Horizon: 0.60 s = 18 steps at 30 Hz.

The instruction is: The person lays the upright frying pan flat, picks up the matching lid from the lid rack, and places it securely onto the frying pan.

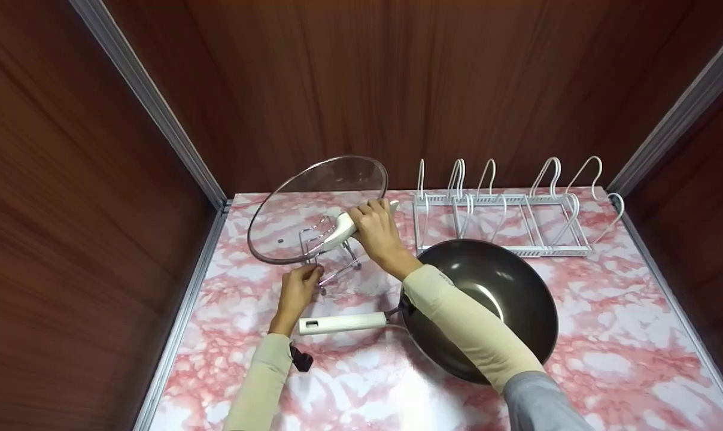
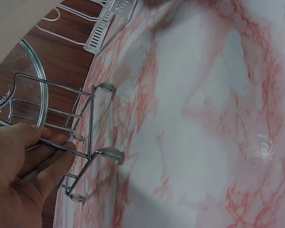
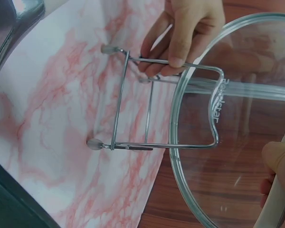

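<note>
My right hand (image 1: 376, 230) grips the white handle (image 1: 339, 230) of a clear glass lid (image 1: 295, 209), which is tilted above the table. My left hand (image 1: 298, 290) pinches one side wire of a small chrome wire rack (image 3: 166, 145). In the left wrist view, thumb and fingers of this hand (image 2: 26, 166) close on the wire. The lid's rim overlaps the rack in both wrist views; whether they touch I cannot tell. Below my right forearm lies a dark wok (image 1: 523, 299), its white handle (image 1: 343, 323) pointing left near my left wrist.
Behind the wok, a white rack with upright wire loops (image 1: 493, 199) stands at the back right. The red-and-white marbled table (image 1: 248, 383) is enclosed by dark wood panels (image 1: 337, 78) at the back and sides, with metal edge rails (image 1: 176, 347).
</note>
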Available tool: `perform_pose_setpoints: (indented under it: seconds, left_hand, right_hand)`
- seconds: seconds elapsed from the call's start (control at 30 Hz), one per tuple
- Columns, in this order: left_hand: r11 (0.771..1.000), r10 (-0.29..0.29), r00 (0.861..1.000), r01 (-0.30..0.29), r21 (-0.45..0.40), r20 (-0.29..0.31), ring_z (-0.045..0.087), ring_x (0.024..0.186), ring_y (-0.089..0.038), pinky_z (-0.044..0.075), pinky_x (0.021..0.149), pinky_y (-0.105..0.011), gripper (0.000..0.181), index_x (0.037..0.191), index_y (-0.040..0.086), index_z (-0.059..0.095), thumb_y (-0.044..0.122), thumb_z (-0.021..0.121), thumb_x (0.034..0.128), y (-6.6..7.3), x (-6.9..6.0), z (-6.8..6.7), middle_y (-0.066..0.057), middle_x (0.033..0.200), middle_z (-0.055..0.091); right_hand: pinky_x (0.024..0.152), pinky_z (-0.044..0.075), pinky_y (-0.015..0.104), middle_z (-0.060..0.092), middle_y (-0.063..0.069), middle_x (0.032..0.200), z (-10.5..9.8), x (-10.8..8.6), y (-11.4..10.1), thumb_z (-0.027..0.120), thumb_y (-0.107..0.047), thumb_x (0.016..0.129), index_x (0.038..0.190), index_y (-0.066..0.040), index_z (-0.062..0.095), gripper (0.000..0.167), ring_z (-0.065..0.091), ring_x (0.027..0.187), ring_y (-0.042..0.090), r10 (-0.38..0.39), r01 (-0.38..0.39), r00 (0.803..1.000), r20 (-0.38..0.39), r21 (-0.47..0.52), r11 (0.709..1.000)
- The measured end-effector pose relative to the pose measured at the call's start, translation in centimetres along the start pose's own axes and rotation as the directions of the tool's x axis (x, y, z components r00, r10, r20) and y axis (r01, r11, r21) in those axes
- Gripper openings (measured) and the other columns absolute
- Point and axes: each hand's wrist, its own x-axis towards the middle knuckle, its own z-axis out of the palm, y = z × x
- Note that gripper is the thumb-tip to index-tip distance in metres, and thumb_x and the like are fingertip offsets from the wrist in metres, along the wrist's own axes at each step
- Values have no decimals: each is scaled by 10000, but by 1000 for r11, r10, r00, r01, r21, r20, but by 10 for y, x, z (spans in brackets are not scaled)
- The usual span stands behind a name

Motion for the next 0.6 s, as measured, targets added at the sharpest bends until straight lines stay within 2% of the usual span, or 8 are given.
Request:
perform_pose_setpoints:
  seconds: [0.17, 0.3, 0.47, 0.53, 0.6]
  left_hand:
    - [1000, -1, 1000, 1, 7, -6, 700, 774, -169, 597, 781, -385, 132, 975, 21, 817, 94, 711, 1003, 0, 0, 0, -111, 864, 803]
    - [1000, -22, 1000, 22, -14, -4, 717, 775, -180, 587, 745, -316, 132, 993, 13, 816, 88, 708, 1003, 0, -1, 0, -133, 880, 804]
    - [995, -66, 998, 66, -70, 10, 766, 822, -278, 557, 666, -220, 145, 1040, -17, 803, 74, 694, 1013, 1, -1, 1, -175, 936, 804]
    - [994, -70, 997, 71, -82, 11, 779, 858, -314, 582, 683, -234, 153, 1058, -31, 798, 69, 690, 1015, 1, -1, 1, -186, 954, 802]
    - [995, -61, 998, 61, -81, 2, 785, 885, -335, 626, 728, -296, 156, 1067, -38, 795, 60, 687, 1014, 1, -1, 2, -193, 971, 799]
  right_hand:
    - [949, 469, 453, 764, 46, 914, -4, 2, 2, 927, -233, 733, 934, -109, 709, 322, 663, 914, 295, 0, 0, 1000, -12, 2, 1000]
    - [961, 476, 462, 757, 45, 909, -8, 4, 2, 925, -211, 730, 926, -108, 695, 320, 662, 913, 297, -5, 6, 1000, -27, 13, 1000]
    - [934, 470, 463, 748, 52, 887, -13, 6, 3, 917, -203, 729, 891, -104, 668, 313, 652, 886, 296, -15, 16, 999, -47, 21, 1000]
    - [925, 467, 457, 748, 56, 880, -15, 7, 4, 917, -205, 723, 880, -100, 666, 314, 649, 880, 295, -12, 14, 999, -52, 23, 1000]
    - [912, 466, 451, 752, 58, 880, -16, 8, 5, 919, -201, 713, 875, -97, 670, 314, 650, 881, 293, -7, 9, 998, -57, 24, 1000]
